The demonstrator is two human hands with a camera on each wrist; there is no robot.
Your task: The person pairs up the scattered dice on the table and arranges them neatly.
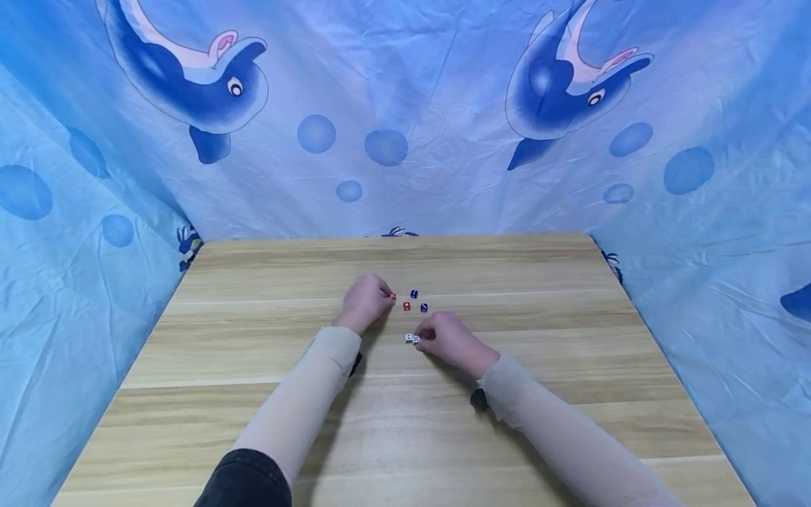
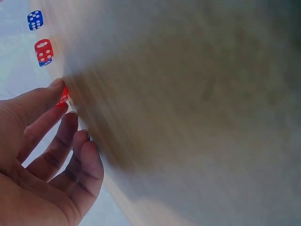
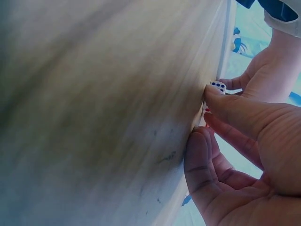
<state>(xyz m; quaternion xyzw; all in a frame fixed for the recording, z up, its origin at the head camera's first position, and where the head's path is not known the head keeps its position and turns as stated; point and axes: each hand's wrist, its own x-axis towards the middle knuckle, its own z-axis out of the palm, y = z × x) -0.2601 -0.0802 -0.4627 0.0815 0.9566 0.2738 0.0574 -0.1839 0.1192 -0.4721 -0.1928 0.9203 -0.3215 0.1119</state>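
My left hand (image 1: 366, 303) pinches a red die (image 2: 63, 96) between thumb and index finger, at the left of a small group of dice. Nearer the front, my right hand (image 1: 453, 339) holds the right one of two white dice (image 1: 416, 339) by its fingertips. The other white die (image 1: 408, 338) sits close against it on the left. Between the hands and farther back lie a second red die (image 1: 407, 306) and two blue dice, one blue die (image 1: 415, 293) behind and another blue die (image 1: 424, 308) to the right.
The dice stand on a wood-grain table (image 1: 253, 352). A blue curtain (image 1: 443, 91) printed with dolphins and bubbles hangs behind the table's far edge and along both sides. Both forearms reach in from the front.
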